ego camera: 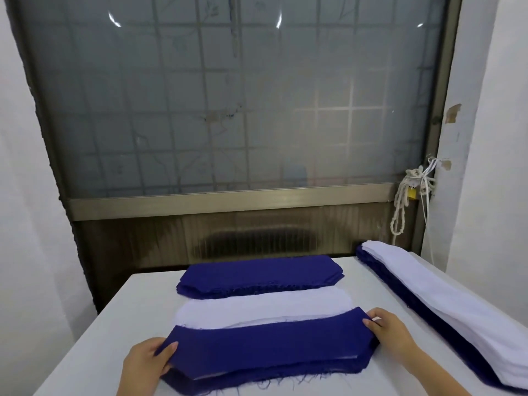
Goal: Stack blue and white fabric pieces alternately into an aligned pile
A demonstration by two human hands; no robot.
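While atop pile [251, 380], blue piece [265, 341] between grips [145, 362] [391, 332].

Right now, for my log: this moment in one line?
left hand: grips blue piece | right hand: grips it | placement: atop near pile

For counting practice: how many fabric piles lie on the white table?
4: blue fabric pile farthest; white fabric pile before it; blue-topped pile nearest; long white-topped pile at right. None seems hidden.
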